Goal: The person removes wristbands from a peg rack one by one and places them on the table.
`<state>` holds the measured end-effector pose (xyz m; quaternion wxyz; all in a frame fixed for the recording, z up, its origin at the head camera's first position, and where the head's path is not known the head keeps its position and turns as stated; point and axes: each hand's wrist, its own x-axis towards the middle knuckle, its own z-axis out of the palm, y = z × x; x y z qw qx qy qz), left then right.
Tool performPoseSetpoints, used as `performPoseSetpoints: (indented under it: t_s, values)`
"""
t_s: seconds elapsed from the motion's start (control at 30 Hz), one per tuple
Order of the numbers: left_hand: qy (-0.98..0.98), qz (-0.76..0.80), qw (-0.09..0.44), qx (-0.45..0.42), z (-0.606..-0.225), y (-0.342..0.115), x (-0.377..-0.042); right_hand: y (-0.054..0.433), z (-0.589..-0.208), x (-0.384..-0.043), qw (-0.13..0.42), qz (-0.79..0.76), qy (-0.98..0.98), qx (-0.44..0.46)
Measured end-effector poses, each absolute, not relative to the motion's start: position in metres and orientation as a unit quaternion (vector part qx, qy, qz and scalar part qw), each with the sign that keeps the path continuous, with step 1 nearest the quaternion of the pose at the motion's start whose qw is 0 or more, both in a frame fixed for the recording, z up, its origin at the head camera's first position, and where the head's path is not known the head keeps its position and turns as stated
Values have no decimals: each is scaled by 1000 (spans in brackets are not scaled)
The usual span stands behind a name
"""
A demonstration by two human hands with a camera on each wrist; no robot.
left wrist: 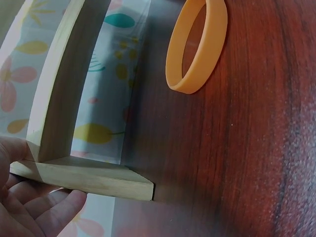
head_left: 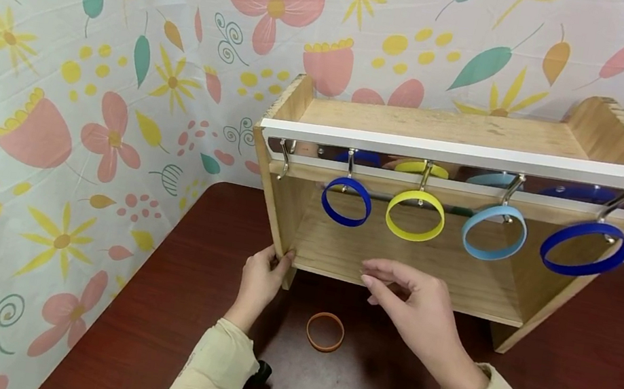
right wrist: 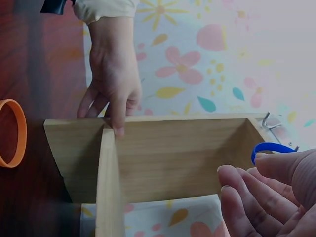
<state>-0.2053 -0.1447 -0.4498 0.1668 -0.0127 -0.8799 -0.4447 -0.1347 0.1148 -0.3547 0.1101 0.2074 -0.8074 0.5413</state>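
Observation:
A wooden shelf (head_left: 410, 276) stands on the table, with a hook rail (head_left: 464, 173) along its upper front. My left hand (head_left: 260, 282) grips the lower left side panel (left wrist: 106, 180), thumb inside and fingers outside. In front of the shelf my right hand (head_left: 416, 312) hovers with loosely bent fingers and nothing between them. From the hooks hang a dark blue wristband (head_left: 325, 205), a yellow wristband (head_left: 411, 237), a light blue wristband (head_left: 488, 255) and another dark blue wristband (head_left: 581, 270). The leftmost hook (head_left: 283, 162) bears no band. An orange wristband (left wrist: 197, 71) lies on the table between the hands.
The dark red-brown table (head_left: 175, 309) extends on both sides of the shelf. A flower-patterned cloth (head_left: 143, 56) hangs behind and to the left. Black straps sit at both sleeves, the left one (head_left: 260, 372) near the tabletop.

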Motion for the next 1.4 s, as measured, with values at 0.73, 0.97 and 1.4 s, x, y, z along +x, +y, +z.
performPoseSetpoints:
  t_s: [0.73,0.97,1.4]
  values:
    - [-875,-455,167,-15,-450,-145,-205,105,-339,-139,164,572,-779,196]
    - [-876,-453,163,-9,-450,-144,-205,100,-336,-143,169,574,-780,183]
    - [-876,-451,172,-14,-451,-144,-205,87,-329,-152,187,578,-774,178]
